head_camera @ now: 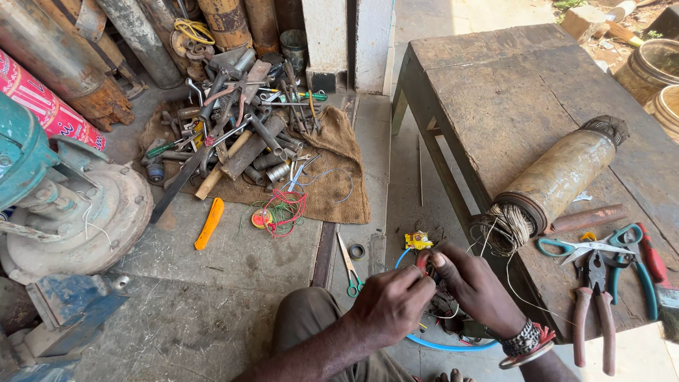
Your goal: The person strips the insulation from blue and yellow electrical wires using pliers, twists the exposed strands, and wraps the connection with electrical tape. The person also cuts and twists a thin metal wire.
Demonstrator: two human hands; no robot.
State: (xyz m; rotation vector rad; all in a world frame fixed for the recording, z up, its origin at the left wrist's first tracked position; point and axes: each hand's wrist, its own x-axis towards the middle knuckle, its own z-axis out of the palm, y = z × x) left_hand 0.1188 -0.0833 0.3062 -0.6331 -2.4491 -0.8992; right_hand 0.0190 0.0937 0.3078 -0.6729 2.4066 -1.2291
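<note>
My left hand [391, 304] and my right hand [475, 290] meet low in the middle of the head view, fingertips pinching a small dark wire bundle [426, 263] together. Beneath them lies a dark wound part [444, 305] inside a blue ring [443, 344] on the floor. My right wrist wears a beaded band and bangles. Right beside my right hand, a cylindrical motor stator [559, 177] with wire windings sticking out of both ends lies on a wooden bench [509, 92].
Green-handled scissors [590, 247], red-handled pliers [594, 311] and a red tool [652, 255] lie on the bench. On the floor are small scissors [350, 269], an orange cutter [210, 223], tangled red and green wire [283, 211] and several tools on burlap [339, 191]. A teal pump [64, 205] stands left.
</note>
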